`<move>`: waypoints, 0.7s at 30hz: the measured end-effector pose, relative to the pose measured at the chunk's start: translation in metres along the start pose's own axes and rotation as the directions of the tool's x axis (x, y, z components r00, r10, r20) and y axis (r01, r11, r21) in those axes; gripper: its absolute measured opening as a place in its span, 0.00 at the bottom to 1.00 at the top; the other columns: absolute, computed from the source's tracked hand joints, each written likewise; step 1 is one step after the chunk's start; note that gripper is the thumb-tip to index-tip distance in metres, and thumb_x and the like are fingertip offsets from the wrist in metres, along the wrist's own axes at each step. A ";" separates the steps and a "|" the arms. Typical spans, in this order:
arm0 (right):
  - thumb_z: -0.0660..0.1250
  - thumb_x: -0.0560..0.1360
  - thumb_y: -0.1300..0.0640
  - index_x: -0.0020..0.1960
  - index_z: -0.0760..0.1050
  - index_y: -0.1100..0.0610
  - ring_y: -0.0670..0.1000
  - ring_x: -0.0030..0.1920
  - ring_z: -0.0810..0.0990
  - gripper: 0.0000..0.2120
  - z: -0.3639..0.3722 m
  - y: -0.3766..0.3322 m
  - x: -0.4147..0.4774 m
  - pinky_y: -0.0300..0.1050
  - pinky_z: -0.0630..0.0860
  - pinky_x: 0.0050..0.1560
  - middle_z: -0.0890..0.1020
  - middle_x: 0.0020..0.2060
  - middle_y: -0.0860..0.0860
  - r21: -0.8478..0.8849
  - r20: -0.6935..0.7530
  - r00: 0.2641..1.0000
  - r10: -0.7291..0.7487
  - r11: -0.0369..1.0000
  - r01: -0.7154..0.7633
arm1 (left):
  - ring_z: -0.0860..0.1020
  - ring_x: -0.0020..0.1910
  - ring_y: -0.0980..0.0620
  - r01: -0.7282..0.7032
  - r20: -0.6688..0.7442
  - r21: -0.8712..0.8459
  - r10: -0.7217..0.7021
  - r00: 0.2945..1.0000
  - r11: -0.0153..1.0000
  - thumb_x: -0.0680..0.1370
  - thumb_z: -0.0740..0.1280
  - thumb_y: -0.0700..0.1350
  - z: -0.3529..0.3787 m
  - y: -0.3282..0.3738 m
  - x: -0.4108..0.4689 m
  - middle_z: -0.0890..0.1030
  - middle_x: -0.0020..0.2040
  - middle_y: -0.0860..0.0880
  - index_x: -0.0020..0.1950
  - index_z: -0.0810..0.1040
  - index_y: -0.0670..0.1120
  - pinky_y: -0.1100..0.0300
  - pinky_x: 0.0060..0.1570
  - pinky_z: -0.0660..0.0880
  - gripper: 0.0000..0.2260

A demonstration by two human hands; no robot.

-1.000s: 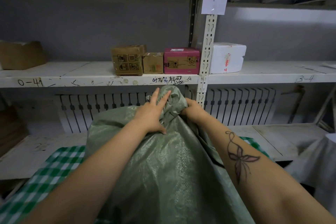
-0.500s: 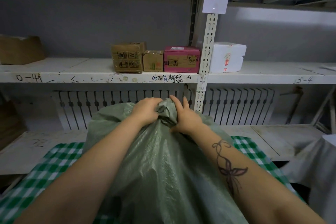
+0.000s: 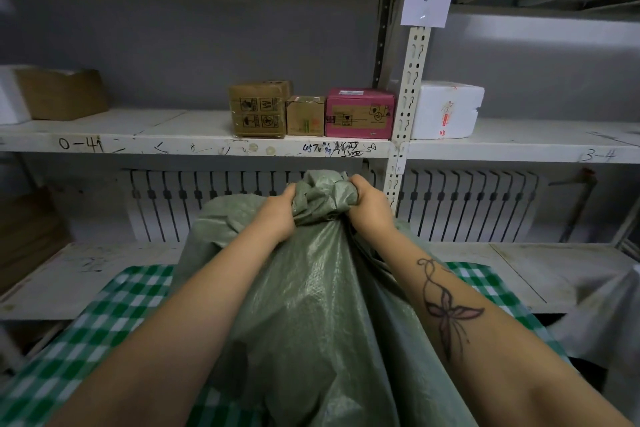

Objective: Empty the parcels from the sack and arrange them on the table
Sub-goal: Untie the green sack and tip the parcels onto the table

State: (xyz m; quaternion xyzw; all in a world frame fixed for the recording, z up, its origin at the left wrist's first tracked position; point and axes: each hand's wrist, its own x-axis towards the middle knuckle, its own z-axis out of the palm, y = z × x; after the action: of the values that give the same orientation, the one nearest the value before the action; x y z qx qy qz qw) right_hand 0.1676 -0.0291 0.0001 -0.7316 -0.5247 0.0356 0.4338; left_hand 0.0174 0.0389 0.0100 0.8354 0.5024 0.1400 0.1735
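Observation:
A large green woven sack (image 3: 311, 305) stands upright on the table with the green-and-white checked cloth (image 3: 114, 315). Its top is bunched into a wad between my two hands. My left hand (image 3: 277, 215) grips the gathered cloth from the left, fingers curled into it. My right hand (image 3: 369, 206) grips the same wad from the right. The sack bulges below; whatever is inside it is hidden.
Behind the table runs a white metal shelf (image 3: 194, 146) carrying two brown cartons (image 3: 258, 109), a pink box (image 3: 358, 113) and a white foam box (image 3: 445, 109). A shelf post (image 3: 407, 107) stands just behind my right hand. A lower shelf board (image 3: 540, 270) and grey cloth (image 3: 609, 315) lie right.
My left hand went from lying flat on the sack to gripping its top. Both hands have gathered the sack's mouth tighter and lifted it a little.

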 end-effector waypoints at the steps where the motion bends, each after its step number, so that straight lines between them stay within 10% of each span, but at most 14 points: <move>1: 0.57 0.72 0.65 0.51 0.72 0.56 0.58 0.45 0.79 0.11 -0.001 -0.002 0.001 0.50 0.76 0.43 0.81 0.43 0.56 0.048 -0.011 1.000 0.001 0.999 0.000 | 0.77 0.55 0.40 -0.029 -0.077 -0.051 0.025 0.997 0.998 0.76 0.57 0.33 0.001 0.003 -0.002 0.77 0.59 0.40 0.75 0.58 0.51 0.53 0.50 0.73 0.29; 15: 0.57 0.69 0.70 0.46 0.72 0.51 0.54 0.48 0.76 0.16 -0.018 -0.013 0.020 0.50 0.76 0.47 0.79 0.45 0.53 0.257 -0.278 0.959 -0.051 0.958 0.125 | 0.79 0.49 0.46 -0.356 -0.590 -0.325 0.107 0.801 0.876 0.71 0.56 0.25 -0.033 0.036 0.007 0.81 0.52 0.44 0.58 0.76 0.44 0.59 0.47 0.76 0.22; 21: 0.59 0.72 0.68 0.52 0.73 0.55 0.55 0.49 0.78 0.13 -0.012 0.006 0.015 0.55 0.78 0.52 0.80 0.48 0.55 0.190 -0.114 0.993 0.008 0.982 0.014 | 0.76 0.58 0.40 -0.209 -0.316 -0.196 0.140 0.938 0.958 0.72 0.57 0.27 -0.017 0.027 0.020 0.78 0.59 0.39 0.64 0.73 0.44 0.53 0.54 0.74 0.23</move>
State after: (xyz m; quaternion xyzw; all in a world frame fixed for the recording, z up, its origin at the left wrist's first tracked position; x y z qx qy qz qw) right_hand 0.1844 -0.0241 0.0097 -0.6868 -0.4942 0.0431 0.5313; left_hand 0.0407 0.0470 0.0382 0.8208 0.4269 0.3361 0.1765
